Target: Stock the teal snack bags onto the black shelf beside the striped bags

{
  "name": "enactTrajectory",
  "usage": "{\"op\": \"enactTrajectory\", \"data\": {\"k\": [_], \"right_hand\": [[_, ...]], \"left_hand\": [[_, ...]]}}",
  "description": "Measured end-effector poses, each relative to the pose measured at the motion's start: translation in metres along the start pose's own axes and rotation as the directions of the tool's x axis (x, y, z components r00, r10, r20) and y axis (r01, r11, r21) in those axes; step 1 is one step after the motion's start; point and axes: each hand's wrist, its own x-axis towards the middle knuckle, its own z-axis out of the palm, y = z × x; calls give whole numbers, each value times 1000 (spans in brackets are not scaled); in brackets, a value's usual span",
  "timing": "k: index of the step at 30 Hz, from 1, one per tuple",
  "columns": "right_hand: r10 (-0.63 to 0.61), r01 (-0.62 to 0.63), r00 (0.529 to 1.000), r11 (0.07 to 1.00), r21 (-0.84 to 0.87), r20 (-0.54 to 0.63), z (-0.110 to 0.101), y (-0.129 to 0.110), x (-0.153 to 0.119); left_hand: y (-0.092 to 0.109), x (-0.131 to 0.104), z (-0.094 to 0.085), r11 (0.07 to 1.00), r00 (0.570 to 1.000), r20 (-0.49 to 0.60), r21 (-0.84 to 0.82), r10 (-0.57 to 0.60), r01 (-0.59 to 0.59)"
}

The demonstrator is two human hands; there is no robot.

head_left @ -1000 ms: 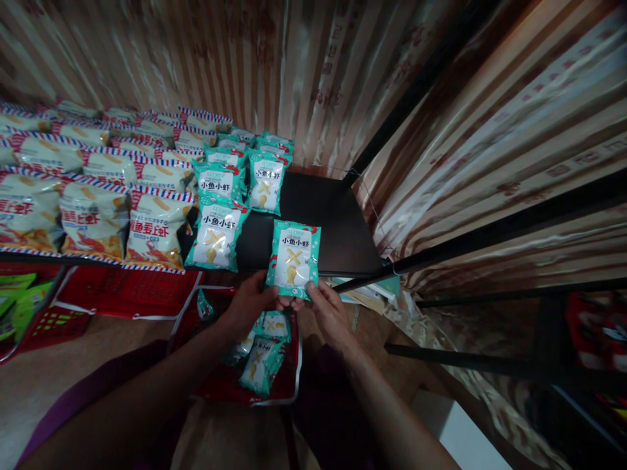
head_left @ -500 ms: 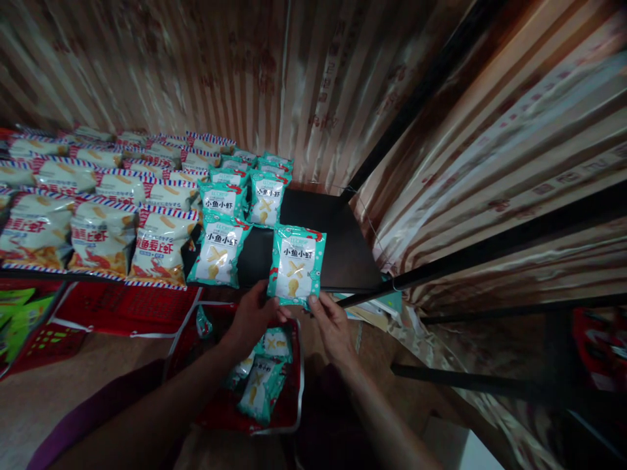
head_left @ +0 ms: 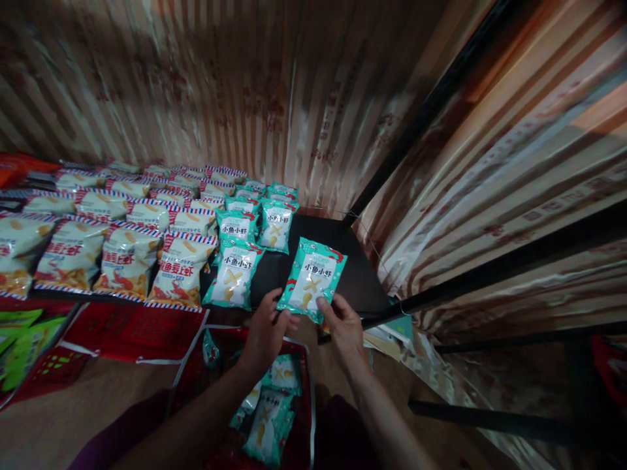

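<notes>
A teal and white snack bag [head_left: 313, 277] hangs tilted over the front of the black shelf [head_left: 323, 235]. My right hand [head_left: 345, 326] pinches its lower right corner, thumb on the front. Beside the bag's lower left corner is my left hand [head_left: 269, 326], its fingers apart and holding nothing. Matching teal bags [head_left: 234, 274] stand in two rows on the shelf, left of the held bag. Below my hands, a red basket [head_left: 312, 391] with a white rim holds several more teal bags [head_left: 268, 424].
Rows of white, red and blue striped bags [head_left: 179, 271] fill the shelf's left side. Black metal posts [head_left: 421, 117] frame the right side. Another red basket [head_left: 44, 365] with green packets [head_left: 29, 346] is at lower left. Corrugated sheeting [head_left: 245, 98] rises behind.
The held bag has tilted and moved right with my right hand. My left hand has let go of its left corner. The camera view has shifted, so the shelf appears lower.
</notes>
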Motion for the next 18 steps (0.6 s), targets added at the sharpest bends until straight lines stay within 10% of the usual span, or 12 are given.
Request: {"op": "enactTrajectory", "data": {"k": [9,18], "right_hand": [[-98,100,992,994,-30,78,47,-13,51],[-82,80,994,996,35,71,55,-8,69]], "left_hand": [[4,13,-12,994,998,-36,-100,50,-53],[-1,6,12,837,930,-67,464,361,-291]]}}
